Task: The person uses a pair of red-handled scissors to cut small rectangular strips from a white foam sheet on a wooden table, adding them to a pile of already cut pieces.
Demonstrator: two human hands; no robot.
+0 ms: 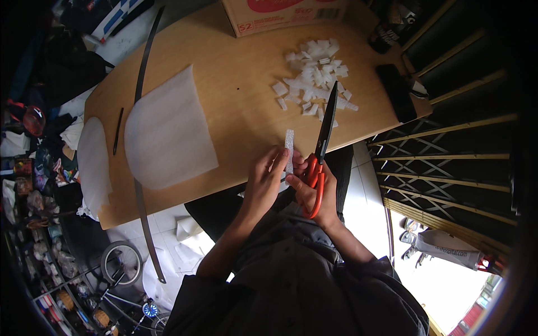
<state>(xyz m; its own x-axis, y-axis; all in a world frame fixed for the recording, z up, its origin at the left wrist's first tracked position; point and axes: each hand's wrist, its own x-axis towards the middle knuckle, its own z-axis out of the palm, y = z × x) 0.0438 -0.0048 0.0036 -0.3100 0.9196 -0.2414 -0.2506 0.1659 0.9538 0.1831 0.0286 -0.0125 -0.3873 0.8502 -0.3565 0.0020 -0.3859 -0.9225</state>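
My left hand [266, 176] is closed on a narrow white strip [289, 147], which stands nearly upright between its fingers at the table's near edge. Hooked in my right hand [325, 196] is a pair of scissors [327, 123] with orange handles and black blades. The blades point away from me and look closed together. My right thumb and fingertips also meet the lower end of the strip. Beyond the scissor tips lies a loose heap of small white cut pieces [316, 75].
On the wooden table [241, 101] lie a white rounded sheet [168, 134], a second white sheet [92, 162], a pen [118, 131] and a long dark metal ruler [140, 196] overhanging the near edge. A cardboard box [286, 25] stands behind; a black phone [395, 92] is right.
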